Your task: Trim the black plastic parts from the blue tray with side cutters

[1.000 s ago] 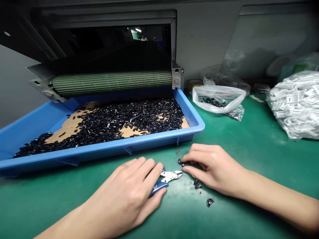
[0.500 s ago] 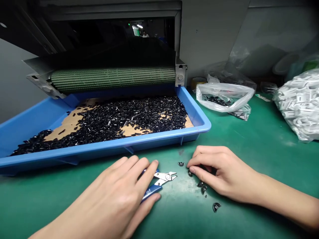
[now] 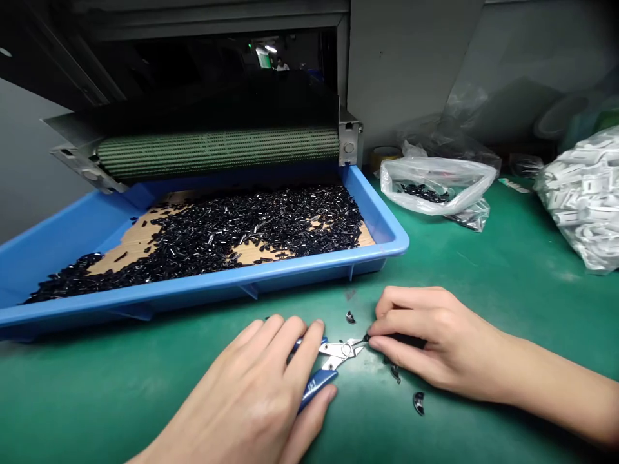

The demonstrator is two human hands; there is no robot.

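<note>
My left hand (image 3: 256, 386) is shut around the blue handles of a pair of side cutters (image 3: 333, 354), whose steel jaws point right. My right hand (image 3: 435, 341) pinches a small black plastic piece (image 3: 367, 338) between thumb and fingers, right at the cutter tips. Further curved black pieces lie loose on the green mat (image 3: 488, 277): one (image 3: 351, 317) above the jaws, one (image 3: 395, 372) partly under my right hand, and one (image 3: 418, 403) lower right.
A blue tray (image 3: 203, 290) holds a heap of black plastic parts (image 3: 251, 225) on a wooden board, beneath a green ribbed roller (image 3: 217, 151). On the right are a plastic bag of black parts (image 3: 435, 183), a bulging bag of white parts (image 3: 585, 200) and a tape roll (image 3: 384, 158).
My left hand has moved right with the cutters, bringing the jaws up to my right hand. My right hand has picked up a small black piece from the mat.
</note>
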